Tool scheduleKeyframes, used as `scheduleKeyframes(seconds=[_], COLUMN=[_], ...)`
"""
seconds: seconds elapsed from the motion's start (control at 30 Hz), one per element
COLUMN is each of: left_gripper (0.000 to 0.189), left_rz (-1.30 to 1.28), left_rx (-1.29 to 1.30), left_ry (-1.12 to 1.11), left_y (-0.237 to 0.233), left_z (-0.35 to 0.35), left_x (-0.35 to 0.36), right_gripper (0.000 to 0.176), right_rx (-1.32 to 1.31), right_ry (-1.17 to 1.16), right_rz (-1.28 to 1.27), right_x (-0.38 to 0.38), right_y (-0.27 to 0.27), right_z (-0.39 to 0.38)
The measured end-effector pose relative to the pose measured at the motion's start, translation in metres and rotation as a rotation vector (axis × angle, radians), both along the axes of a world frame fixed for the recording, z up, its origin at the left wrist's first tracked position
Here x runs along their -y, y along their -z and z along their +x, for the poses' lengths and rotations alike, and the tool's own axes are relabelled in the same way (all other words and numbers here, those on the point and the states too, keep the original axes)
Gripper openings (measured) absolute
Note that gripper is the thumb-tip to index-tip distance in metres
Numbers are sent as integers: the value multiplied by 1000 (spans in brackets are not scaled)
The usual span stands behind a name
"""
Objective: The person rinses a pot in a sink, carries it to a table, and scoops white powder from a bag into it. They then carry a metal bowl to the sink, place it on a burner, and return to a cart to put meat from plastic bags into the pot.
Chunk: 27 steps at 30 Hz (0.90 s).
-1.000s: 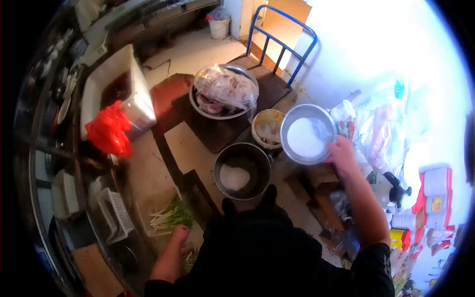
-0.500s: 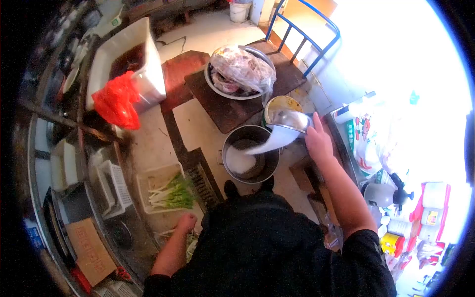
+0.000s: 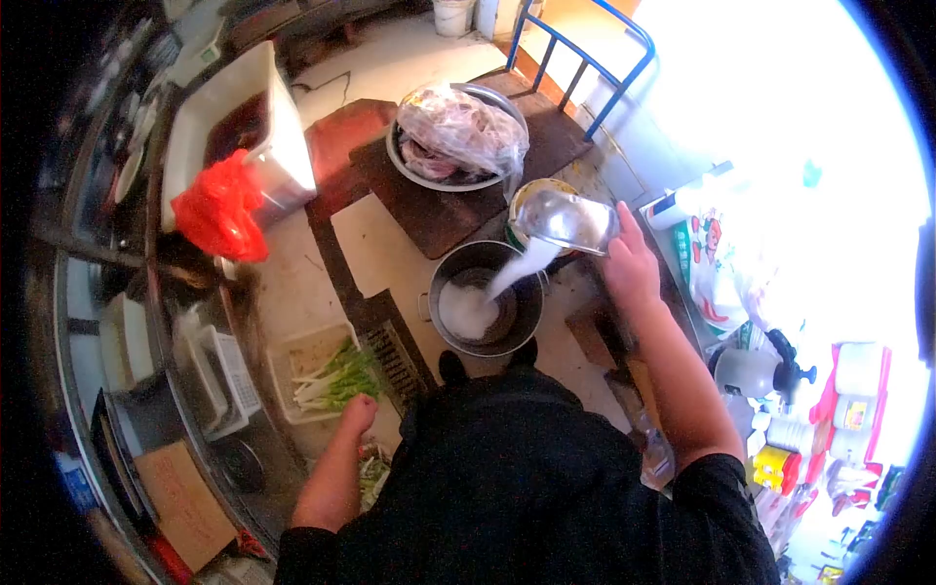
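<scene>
My right hand (image 3: 632, 268) grips a shiny metal bowl or scoop (image 3: 575, 219) by its edge and holds it tilted. A white granular stream (image 3: 525, 265) runs from it into a deep metal pot (image 3: 523, 320) on the floor in front of my feet. Inside the pot lies a white heap (image 3: 464, 310). Beneath the tilted vessel, a yellow-rimmed bucket (image 3: 519, 200) is partly hidden. My left hand (image 3: 361, 414) hangs closed with nothing visible in it, close to a white tray (image 3: 283, 366) of green scallions (image 3: 336, 378).
A basin (image 3: 400, 161) holding plastic-wrapped meat stands on a dark wooden board (image 3: 429, 219) beyond the pot. To the left are a white tub (image 3: 292, 151) with dark liquid, a red bag (image 3: 222, 207) and shelves (image 3: 156, 273). Bags and bottles (image 3: 746, 370) line the right side.
The white stream has become narrower and steeper, and the heap in the pot looks somewhat larger. My right hand still holds the tilted vessel. The whole view has shifted slightly.
</scene>
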<state>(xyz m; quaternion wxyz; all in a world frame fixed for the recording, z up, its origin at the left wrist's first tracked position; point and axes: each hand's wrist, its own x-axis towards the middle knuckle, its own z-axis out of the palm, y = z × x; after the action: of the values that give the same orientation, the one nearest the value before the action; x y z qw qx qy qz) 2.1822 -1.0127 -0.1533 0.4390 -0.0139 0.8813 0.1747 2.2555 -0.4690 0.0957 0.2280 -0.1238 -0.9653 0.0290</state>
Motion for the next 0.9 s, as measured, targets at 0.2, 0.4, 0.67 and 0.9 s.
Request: scheduleKeyframes(seconds=[0.2, 0.4, 0.67, 0.9], left_gripper=[24, 25, 29, 31], left_rz=[-107, -98, 61, 232], left_rx=[35, 79, -46, 147], left_ry=[142, 213, 211, -182], left_y=[-4, -25, -20, 63], left_z=[0, 7, 7, -3], left_x=[-27, -65, -81, -51], right_gripper=[16, 11, 23, 31], right_rx=[29, -148, -180, -459], right_ry=[-19, 80, 370, 183], right_rz=[-129, -222, -1700, -2033], right_x=[-2, -9, -9, -39], right_y=[1, 0, -23, -122], right_z=[5, 10, 10, 53])
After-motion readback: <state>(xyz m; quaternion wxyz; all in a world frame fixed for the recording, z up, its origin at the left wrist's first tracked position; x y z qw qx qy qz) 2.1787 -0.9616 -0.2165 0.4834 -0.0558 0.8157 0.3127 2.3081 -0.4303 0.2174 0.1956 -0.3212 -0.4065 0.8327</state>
